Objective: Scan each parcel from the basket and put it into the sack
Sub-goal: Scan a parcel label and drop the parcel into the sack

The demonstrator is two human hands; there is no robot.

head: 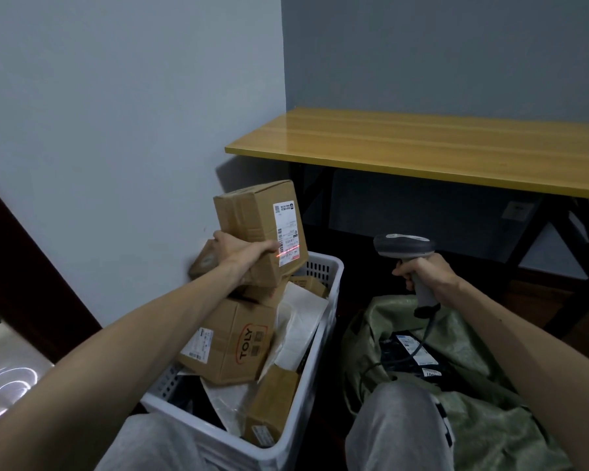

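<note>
Left hand [240, 250] grips brown cardboard parcel [252, 229] above white plastic basket [327, 302], long axis near-upright, white label [287, 232] facing right. Right hand [425, 273] grips grey handheld scanner [405, 249], pointing left, above green woven sack [473, 375].

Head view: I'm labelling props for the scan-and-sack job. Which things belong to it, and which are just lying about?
In the job: cardboard parcel in the left hand, scanner in the right hand, white basket, TOLY box, green sack, black parcel inside it.
Lying about: yellow table, wall socket.
</note>
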